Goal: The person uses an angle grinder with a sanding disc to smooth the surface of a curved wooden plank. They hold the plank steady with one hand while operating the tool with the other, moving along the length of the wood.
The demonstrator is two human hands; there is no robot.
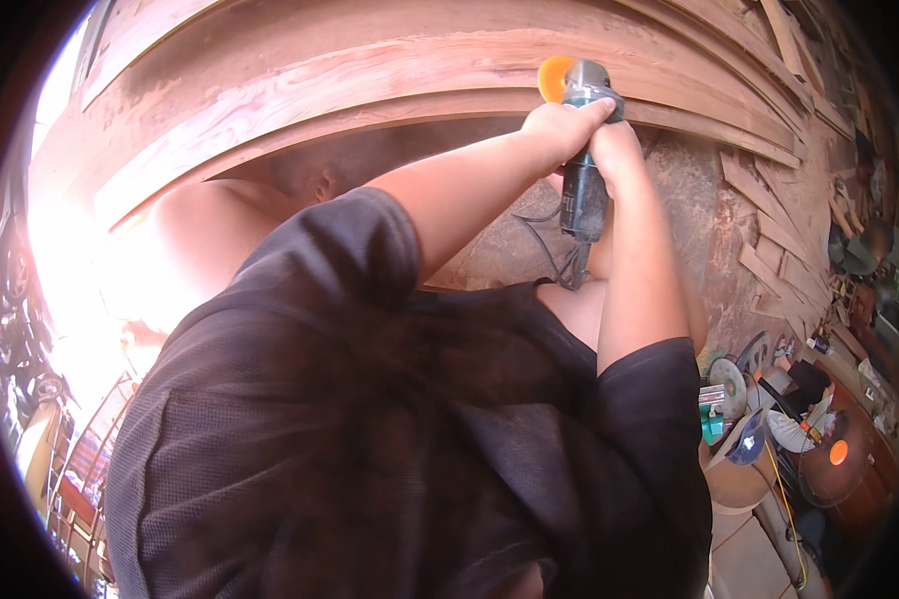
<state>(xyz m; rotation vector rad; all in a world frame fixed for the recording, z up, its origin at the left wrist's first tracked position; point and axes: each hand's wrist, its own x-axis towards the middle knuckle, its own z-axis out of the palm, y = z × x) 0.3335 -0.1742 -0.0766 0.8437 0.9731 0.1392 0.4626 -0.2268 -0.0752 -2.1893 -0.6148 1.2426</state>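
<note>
Both my hands are wrapped round an angle grinder point(583, 205) with a dark teal-and-black body and a metal head. My left hand point(565, 128) grips it near the head, the thumb lying across the top. Close against it on the other side, my right hand point(616, 152) is closed round the body, its fingers partly hidden. An orange disc point(554, 78) on the grinder's head is at the face of a long, reddish wooden board point(390, 75). Whether the disc presses on the wood I cannot tell. Behind the grinder hangs a dark power cord point(544, 245).
Further long boards point(704, 50) lie beside and beyond this one. Wood offcuts point(784, 265) are strewn on the dusty floor point(689, 200) to the right. Lower right, there is a clutter of discs point(727, 387), tools and a yellow cord point(784, 499). Glare washes out the left side.
</note>
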